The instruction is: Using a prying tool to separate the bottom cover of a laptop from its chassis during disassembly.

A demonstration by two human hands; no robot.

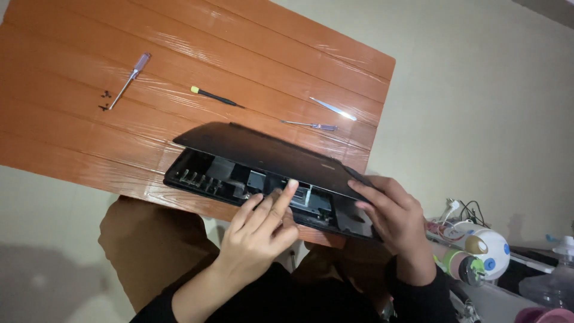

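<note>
Orange plank table (72, 137) over a pale floor, with a black laptop (263, 173) opened up at its near edge.

Left hand (260, 230) lies on the laptop's exposed base, its fingers (286, 194) held loosely together and stretched flat, the fingertips touching the inner parts just under the raised cover (263, 152). Right hand (391, 218) grips the cover's right corner, thumb on top and fingers curled under the edge, holding it tilted up off the base. Beyond the fingertips, well apart on the table, lie a black screwdriver (216, 97) with a yellow end, a small purple-handled screwdriver (310, 125) and metal tweezers (333, 109). Far off to the left of the left hand's fingers rests a clear-handled screwdriver (130, 80) beside a few tiny black screws (105, 100). Near the right wrist, off the table, sits a white round gadget (487, 246) with coloured spots.
</note>
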